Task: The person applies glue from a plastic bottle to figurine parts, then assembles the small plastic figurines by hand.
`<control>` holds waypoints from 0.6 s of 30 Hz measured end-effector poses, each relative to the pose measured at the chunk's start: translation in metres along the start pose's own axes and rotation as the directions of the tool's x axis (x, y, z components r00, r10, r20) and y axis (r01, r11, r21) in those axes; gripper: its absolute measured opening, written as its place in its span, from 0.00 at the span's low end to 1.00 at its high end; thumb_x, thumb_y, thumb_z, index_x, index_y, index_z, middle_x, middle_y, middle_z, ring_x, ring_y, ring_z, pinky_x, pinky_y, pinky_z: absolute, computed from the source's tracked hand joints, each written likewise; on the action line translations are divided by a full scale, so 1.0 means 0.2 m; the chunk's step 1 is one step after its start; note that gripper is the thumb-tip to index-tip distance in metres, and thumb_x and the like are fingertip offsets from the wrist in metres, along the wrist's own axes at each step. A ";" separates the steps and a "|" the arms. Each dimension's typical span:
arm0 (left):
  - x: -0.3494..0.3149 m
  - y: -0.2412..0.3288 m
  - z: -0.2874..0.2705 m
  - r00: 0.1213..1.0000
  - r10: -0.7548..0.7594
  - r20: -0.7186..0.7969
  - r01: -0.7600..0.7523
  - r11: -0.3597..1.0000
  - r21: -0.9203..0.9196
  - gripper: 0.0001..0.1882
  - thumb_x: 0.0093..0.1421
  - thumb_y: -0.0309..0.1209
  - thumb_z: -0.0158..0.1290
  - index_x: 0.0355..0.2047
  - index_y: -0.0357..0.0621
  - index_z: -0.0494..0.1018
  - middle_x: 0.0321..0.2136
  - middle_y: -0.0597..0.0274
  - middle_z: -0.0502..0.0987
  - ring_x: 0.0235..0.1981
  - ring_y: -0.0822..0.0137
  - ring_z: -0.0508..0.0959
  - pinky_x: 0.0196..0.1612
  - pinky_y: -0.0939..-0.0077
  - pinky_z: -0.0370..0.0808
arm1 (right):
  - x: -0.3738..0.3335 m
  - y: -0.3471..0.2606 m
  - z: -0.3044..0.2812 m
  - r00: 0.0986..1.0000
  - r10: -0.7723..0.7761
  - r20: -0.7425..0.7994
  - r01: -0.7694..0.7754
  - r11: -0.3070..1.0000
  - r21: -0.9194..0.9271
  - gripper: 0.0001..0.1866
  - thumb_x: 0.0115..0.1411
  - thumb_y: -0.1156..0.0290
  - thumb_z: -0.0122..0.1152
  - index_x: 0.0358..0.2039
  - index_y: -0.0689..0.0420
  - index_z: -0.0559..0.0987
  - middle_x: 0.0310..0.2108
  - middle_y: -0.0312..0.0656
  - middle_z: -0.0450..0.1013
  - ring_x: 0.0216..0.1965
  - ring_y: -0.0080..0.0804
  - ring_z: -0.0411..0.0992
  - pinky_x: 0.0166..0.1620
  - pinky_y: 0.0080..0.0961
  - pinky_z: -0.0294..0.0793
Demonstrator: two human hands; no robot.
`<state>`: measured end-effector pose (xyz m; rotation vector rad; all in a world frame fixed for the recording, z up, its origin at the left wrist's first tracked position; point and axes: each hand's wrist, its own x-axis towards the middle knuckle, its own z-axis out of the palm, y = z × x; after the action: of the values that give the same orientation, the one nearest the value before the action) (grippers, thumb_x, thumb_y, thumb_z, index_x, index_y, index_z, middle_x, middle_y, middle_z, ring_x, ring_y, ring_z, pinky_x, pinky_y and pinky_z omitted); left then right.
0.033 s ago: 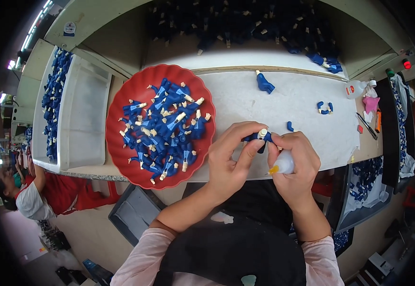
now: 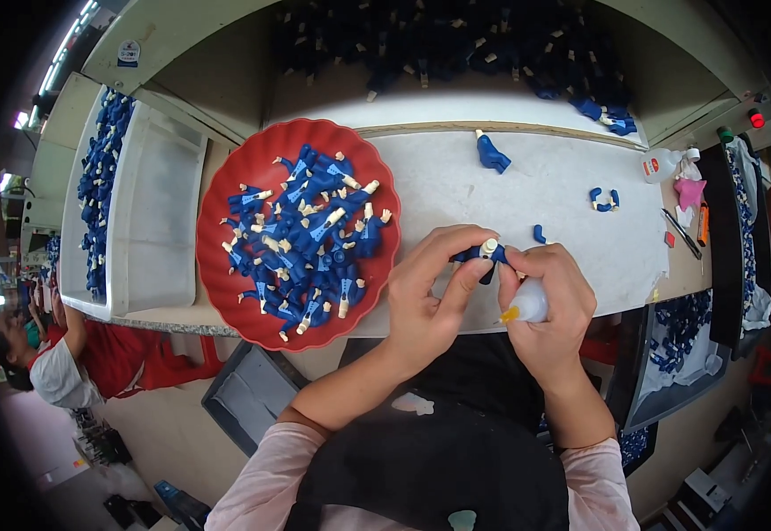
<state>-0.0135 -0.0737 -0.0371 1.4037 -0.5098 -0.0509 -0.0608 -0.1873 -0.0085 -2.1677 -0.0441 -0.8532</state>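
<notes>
Between the fingers of both hands is a small blue figurine body (image 2: 486,251) with a cream peg at its neck, held above the table's near edge. My left hand (image 2: 431,288) pinches its left side, thumb and fingertips closed on it. My right hand (image 2: 552,296) grips its other side with thumb and index finger. Tucked in the right palm is a whitish squeeze bottle (image 2: 530,301), its yellow tip aimed left. Just beyond the right hand lies a loose blue arm piece (image 2: 539,234). Farther off are a blue leg piece (image 2: 492,154) and a pair of small arms (image 2: 604,200).
Left of my hands, a red scalloped bowl (image 2: 211,257) holds many blue figurine bodies. A clear plastic bin (image 2: 151,212) stands beyond it. At the right are a clear bottle (image 2: 658,165), a pen (image 2: 682,232) and an orange cutter (image 2: 702,225). Another person (image 2: 76,367) sits at far left.
</notes>
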 end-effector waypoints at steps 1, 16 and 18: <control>0.00 0.00 0.00 1.000 0.000 0.009 0.000 1.000 -0.008 0.09 0.50 0.21 0.49 0.33 0.35 0.70 0.31 0.56 0.73 0.30 0.68 0.72 0.33 0.81 0.68 | 0.00 0.00 0.00 1.000 0.002 0.000 -0.002 1.000 -0.001 0.11 0.36 0.85 0.58 0.24 0.64 0.70 0.18 0.44 0.66 0.18 0.37 0.65 0.21 0.25 0.63; 0.03 -0.05 -0.01 0.936 -0.298 0.185 0.342 0.657 -0.672 0.11 0.54 0.26 0.46 0.39 0.39 0.63 0.38 0.60 0.67 0.40 0.72 0.67 0.44 0.79 0.64 | -0.07 0.06 0.02 0.953 0.288 0.092 -0.302 0.910 0.285 0.24 0.37 0.79 0.65 0.38 0.61 0.70 0.28 0.40 0.67 0.21 0.19 0.62 0.26 0.13 0.61; 0.01 -0.06 -0.02 0.937 -0.305 0.172 0.336 0.644 -0.687 0.11 0.54 0.26 0.46 0.39 0.39 0.64 0.38 0.61 0.67 0.41 0.72 0.67 0.45 0.78 0.63 | -0.07 0.03 0.06 0.938 0.326 0.118 -0.347 0.871 0.347 0.23 0.39 0.79 0.64 0.38 0.62 0.70 0.28 0.40 0.68 0.21 0.19 0.62 0.26 0.13 0.61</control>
<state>-0.0067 -0.0738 -0.0481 0.7004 -0.2134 -0.5223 -0.0624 -0.1808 -0.0260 -1.7776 0.1364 -0.5328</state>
